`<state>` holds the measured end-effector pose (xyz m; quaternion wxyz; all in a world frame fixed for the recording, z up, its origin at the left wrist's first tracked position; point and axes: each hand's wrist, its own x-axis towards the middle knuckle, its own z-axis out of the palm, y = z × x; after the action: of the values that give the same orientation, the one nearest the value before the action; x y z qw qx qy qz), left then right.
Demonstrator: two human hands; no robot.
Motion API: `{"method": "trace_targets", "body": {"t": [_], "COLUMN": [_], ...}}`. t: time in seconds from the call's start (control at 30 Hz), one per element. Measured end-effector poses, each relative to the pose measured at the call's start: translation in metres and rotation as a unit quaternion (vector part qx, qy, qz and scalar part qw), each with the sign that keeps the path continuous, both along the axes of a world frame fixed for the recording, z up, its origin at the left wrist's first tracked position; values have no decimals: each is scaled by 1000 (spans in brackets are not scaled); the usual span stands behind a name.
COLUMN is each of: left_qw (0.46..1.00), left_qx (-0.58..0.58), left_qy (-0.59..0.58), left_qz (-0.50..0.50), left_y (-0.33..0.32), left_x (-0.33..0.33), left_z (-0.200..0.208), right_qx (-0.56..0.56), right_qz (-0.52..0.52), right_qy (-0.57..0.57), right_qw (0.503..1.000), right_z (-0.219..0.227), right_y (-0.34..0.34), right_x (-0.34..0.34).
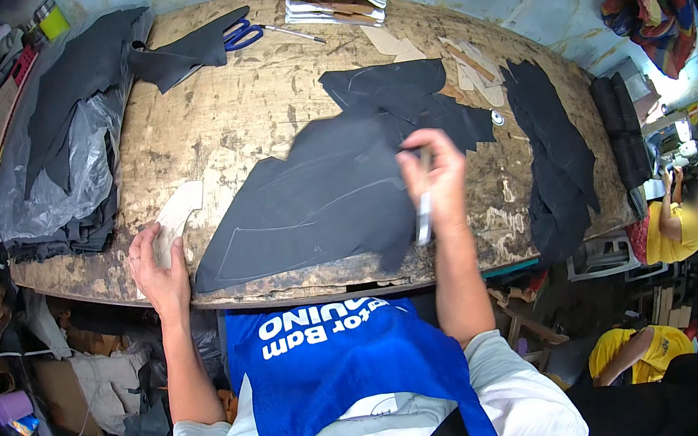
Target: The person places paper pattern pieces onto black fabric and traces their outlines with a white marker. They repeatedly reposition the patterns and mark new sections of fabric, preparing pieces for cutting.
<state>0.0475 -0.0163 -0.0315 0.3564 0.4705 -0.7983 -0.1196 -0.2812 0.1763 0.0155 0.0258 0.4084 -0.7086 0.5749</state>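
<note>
My left hand point(159, 272) is at the table's near left edge, with its thumb and fingers around a pale pattern piece point(182, 205). To the right of it lies a large dark fabric piece point(279, 213), marked with thin light outlines. Over the fabric's right part, my right hand point(438, 174) is closed around a silver-and-white pen point(424, 219), its lower end slightly blurred. More dark fabric point(385, 83) lies beyond, partly overlapping the large piece.
Dark fabric and clear plastic point(63, 157) are piled at the left. Blue-handled scissors point(243, 34), another pen point(293, 33) and stacked papers point(336, 2) lie at the back. A dark fabric strip point(555, 158) lies rightward. Two people in yellow shirts point(673, 230) are at far right.
</note>
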Motion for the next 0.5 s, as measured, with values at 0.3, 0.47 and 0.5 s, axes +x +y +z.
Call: {"method": "trace_targets", "body": {"t": [0.3,0.47,0.5], "left_qw": [1000,1000,999], "left_qx": [5,7,11], "left_qy": [-6,-22,-30], "left_qz": [1,-13,-10], "left_y": [-2,-16,-21], "left_x": [-1,-4,-7], "left_z": [1,-2,0], "right_qx": [140,108,118], "right_qz": [-285,-191,-186], "right_qy": [196,164,183], "right_qw": [928,962,958], "right_z": [-15,-32,-33], "right_y": [58,45,40], "right_x": [-73,-34,-26]}}
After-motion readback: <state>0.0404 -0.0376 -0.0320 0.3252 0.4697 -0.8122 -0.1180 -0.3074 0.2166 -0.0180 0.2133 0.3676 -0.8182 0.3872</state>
